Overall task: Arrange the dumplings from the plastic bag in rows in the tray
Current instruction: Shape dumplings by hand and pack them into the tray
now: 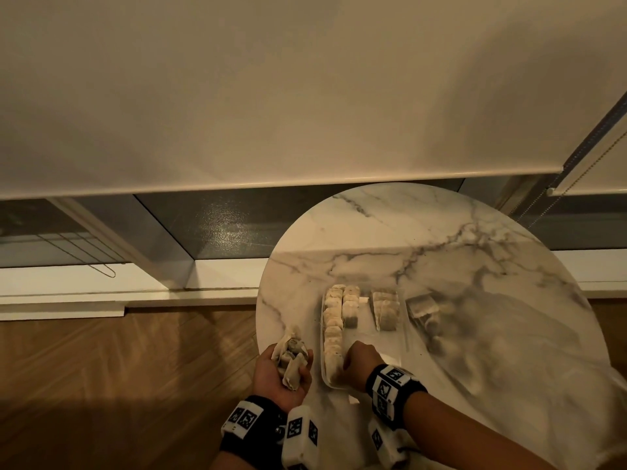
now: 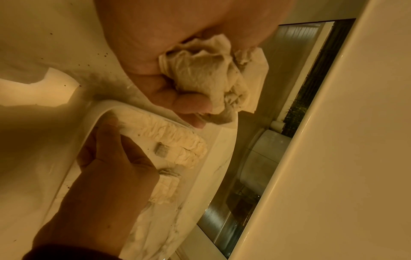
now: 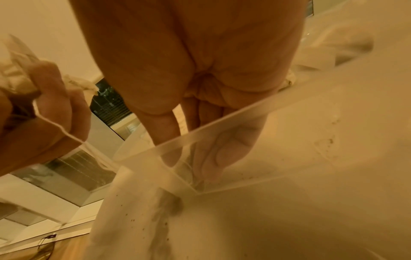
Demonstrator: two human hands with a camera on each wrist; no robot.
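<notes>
A clear plastic tray point(image 1: 365, 322) lies on the round marble table point(image 1: 458, 239). It holds a long left row of pale dumplings point(image 1: 333, 317), a shorter second row point(image 1: 351, 305) and a third group point(image 1: 385, 310). My left hand point(image 1: 288, 364) is palm up just left of the tray, its fingers curled round several dumplings point(image 2: 206, 73). My right hand point(image 1: 346, 364) reaches down into the tray's near left corner. Its fingertips point(image 3: 213, 158) pinch a dumpling at the near end of the left row point(image 2: 169, 135), seen through the tray wall point(image 3: 200, 139).
The plastic bag point(image 1: 424, 310), with dumplings still inside, lies right of the tray. The table edge runs close to my left hand, with wooden floor point(image 1: 135, 368) below. A window sill and a lowered blind point(image 1: 271, 96) stand behind the table.
</notes>
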